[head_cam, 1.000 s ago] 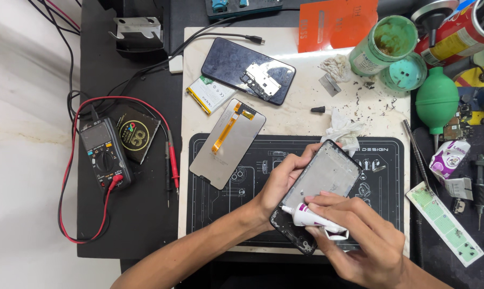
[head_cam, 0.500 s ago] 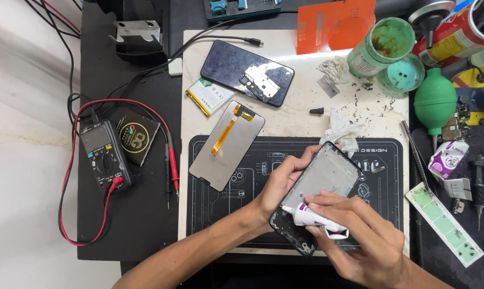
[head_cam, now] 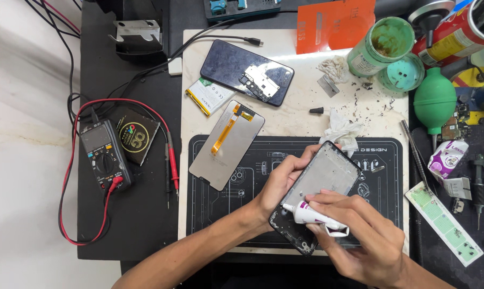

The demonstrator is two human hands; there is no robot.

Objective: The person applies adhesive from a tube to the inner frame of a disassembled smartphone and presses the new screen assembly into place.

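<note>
My left hand (head_cam: pixel 280 182) grips the left edge of a black phone frame (head_cam: pixel 330 174), held tilted over the black work mat (head_cam: pixel 236 200). My right hand (head_cam: pixel 359 235) holds a small white glue tube (head_cam: pixel 311 215) with a purple band. Its tip touches the lower left edge of the frame. A grey display panel (head_cam: pixel 228 144) with an orange flex cable lies face down on the mat's upper left corner. Behind it are a dark phone back cover (head_cam: pixel 244 69) and a battery (head_cam: pixel 209 96).
A multimeter (head_cam: pixel 102 155) with red and black leads sits on the left. A green air blower (head_cam: pixel 434 99), a green jar (head_cam: pixel 381 45) with its lid, a red can (head_cam: pixel 456 35), tweezers (head_cam: pixel 413 155) and a screw tray (head_cam: pixel 443 222) crowd the right side. Crumpled tissue (head_cam: pixel 341 131) lies above the frame.
</note>
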